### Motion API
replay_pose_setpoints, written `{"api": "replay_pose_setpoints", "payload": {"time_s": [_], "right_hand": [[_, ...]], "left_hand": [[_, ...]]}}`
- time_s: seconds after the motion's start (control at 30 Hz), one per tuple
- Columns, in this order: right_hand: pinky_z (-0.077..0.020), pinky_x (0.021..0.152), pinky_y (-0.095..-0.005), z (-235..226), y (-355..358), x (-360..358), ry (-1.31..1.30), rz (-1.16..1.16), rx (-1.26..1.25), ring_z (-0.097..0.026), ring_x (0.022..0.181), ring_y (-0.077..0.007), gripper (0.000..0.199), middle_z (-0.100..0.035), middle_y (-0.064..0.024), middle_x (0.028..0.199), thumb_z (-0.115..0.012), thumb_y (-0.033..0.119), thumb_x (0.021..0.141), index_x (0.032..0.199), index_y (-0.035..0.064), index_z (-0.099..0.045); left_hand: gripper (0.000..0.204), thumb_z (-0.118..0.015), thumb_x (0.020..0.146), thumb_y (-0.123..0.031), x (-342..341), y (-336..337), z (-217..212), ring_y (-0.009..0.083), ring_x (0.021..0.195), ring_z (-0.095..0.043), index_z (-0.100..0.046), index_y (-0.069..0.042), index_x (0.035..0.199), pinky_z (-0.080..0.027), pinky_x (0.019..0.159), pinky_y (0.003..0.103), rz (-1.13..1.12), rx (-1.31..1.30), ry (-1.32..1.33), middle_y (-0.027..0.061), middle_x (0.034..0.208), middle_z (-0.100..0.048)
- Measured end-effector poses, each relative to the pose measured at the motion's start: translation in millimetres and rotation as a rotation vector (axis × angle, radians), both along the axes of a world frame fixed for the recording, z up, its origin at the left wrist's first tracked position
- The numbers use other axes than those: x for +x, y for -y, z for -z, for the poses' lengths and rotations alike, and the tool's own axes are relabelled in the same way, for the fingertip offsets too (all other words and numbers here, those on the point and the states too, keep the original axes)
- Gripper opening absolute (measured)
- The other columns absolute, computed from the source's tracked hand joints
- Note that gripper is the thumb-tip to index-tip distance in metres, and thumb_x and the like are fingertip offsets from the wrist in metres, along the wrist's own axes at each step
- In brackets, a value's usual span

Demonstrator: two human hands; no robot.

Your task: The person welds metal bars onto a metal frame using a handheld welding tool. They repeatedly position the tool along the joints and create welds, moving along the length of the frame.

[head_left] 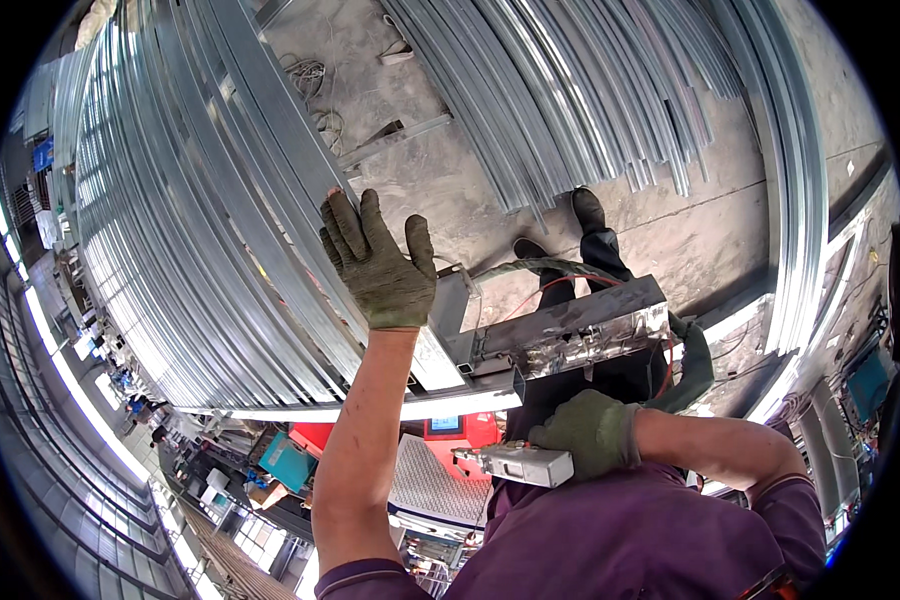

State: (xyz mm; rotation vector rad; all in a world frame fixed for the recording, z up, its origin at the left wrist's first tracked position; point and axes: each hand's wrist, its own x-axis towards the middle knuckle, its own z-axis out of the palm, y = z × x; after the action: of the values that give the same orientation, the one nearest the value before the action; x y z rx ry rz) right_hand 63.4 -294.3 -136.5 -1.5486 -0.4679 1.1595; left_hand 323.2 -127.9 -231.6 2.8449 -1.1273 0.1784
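My left hand (382, 262), in a dirty grey-green work glove, stretches forward with its fingers extended and the thumb apart. It lies over or just above the edge of the nearest long steel tube (295, 130); whether it touches is hard to tell. One fingertip pokes bare through the glove. Close to my body, my right hand (595, 435), gloved alike, is closed around a silver box-bodied welding gun (525, 464), whose narrow nozzle points left. In front of that hand sits a scuffed metal bracket or beam (580, 330) with a worn, shiny side.
Long galvanized tubes (170, 220) lie side by side on the left. Another stack of steel profiles (560, 90) fills the far right. Behind my left arm stands a red machine (465, 440) with a small screen. A thick sleeved hose (697, 365) bends near my right side. Cables (310, 78) coil on the concrete floor.
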Motion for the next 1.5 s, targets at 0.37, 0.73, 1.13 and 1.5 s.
{"api": "replay_pose_setpoints", "payload": {"time_s": [0.37, 0.73, 1.13, 1.5], "right_hand": [[-0.0608, 0.088, -0.0547, -4.3, -8.1, -6.7, 0.037, 0.074, -0.066, -0.08, 0.1, -0.0427, 0.044, -0.082, -0.0188, 0.103, -0.077, 0.034, 0.087, 0.124, 0.0103, -0.079], [-0.0609, 0.094, -0.0533, 2.9, -20.4, -19.6, 0.018, 0.132, -0.03, -0.079, 0.107, -0.0441, 0.045, -0.083, -0.0199, 0.111, -0.078, 0.036, 0.087, 0.125, 0.0114, -0.079], [-0.0615, 0.089, -0.0543, -17.9, -20.8, -9.1, 0.061, 0.03, -0.116, -0.08, 0.103, -0.042, 0.045, -0.082, -0.0193, 0.105, -0.075, 0.038, 0.091, 0.126, 0.0104, -0.075], [-0.0624, 0.088, -0.0528, -32.3, 3.8, -11.1, 0.153, -0.05, -0.183, -0.08, 0.101, -0.0417, 0.048, -0.081, -0.0179, 0.104, -0.079, 0.044, 0.089, 0.125, 0.0136, -0.072]], "left_hand": [[0.064, -0.071, 0.11, -0.036, 2.7, -2.2, -4.7, 0.051, 0.165, -0.035, -0.053, -0.001, 0.16, -0.027, 0.137, 0.061, 0.034, -0.019, 0.005, 0.0308, 0.177, -0.038], [0.088, -0.065, 0.109, -0.044, -44.3, -16.5, -13.8, 0.0483, 0.172, -0.025, -0.033, 0.005, 0.174, -0.018, 0.141, 0.059, 0.035, 0.035, -0.193, 0.0326, 0.183, -0.029], [0.074, -0.064, 0.112, -0.047, -39.4, -19.4, -5.0, 0.0502, 0.169, -0.032, -0.046, -0.001, 0.167, -0.025, 0.137, 0.065, 0.064, -0.037, -0.101, 0.0277, 0.18, -0.037], [0.12, -0.083, 0.093, -0.071, -13.6, -62.4, -36.1, 0.0451, 0.176, -0.015, -0.032, -0.006, 0.179, -0.011, 0.142, 0.061, 0.054, -0.028, -0.35, 0.0239, 0.188, -0.022]]}}
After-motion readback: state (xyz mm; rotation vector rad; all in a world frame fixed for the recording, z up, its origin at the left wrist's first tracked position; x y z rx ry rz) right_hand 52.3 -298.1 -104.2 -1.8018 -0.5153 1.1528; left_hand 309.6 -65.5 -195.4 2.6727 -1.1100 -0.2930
